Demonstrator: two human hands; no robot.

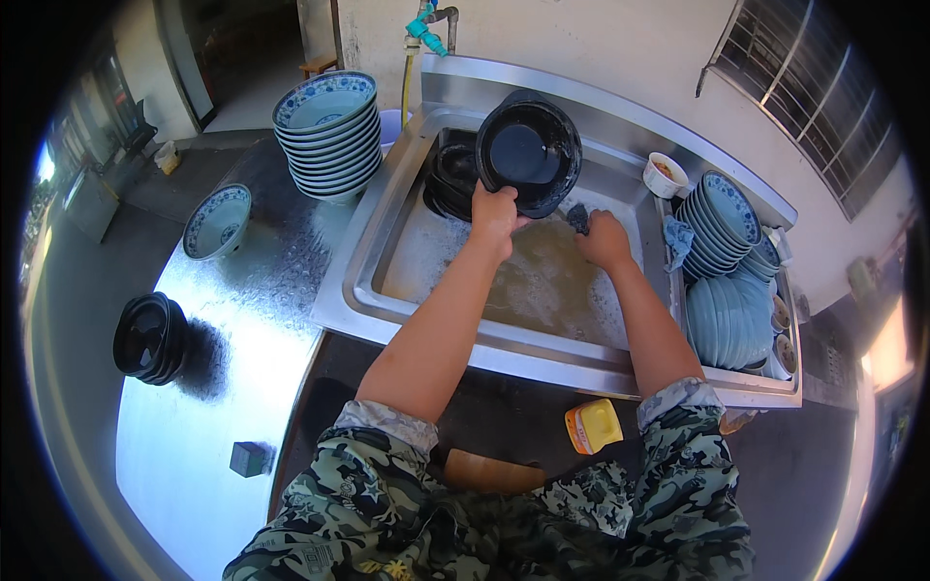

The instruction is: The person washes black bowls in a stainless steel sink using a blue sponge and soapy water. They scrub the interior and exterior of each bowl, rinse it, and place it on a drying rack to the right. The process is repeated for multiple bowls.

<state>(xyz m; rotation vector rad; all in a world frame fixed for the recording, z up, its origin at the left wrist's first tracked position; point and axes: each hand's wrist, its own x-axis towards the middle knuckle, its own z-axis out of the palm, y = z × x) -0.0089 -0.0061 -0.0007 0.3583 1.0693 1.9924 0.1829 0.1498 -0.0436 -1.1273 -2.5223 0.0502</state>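
Observation:
My left hand grips the near rim of a black bowl, tilted so its wet inside faces me above the sink. In my right hand is a dark scouring pad, held over the water to the right of the bowl. Cloudy, sudsy water fills much of the stainless steel sink. More black bowls sit in the sink's back left corner, partly hidden by the bowl I hold.
Left on the metal table stand stacked patterned bowls, a single patterned bowl, stacked black bowls and a small dark block. At right are stacked crockery, a blue cloth and a white tub. A teal tap hangs behind.

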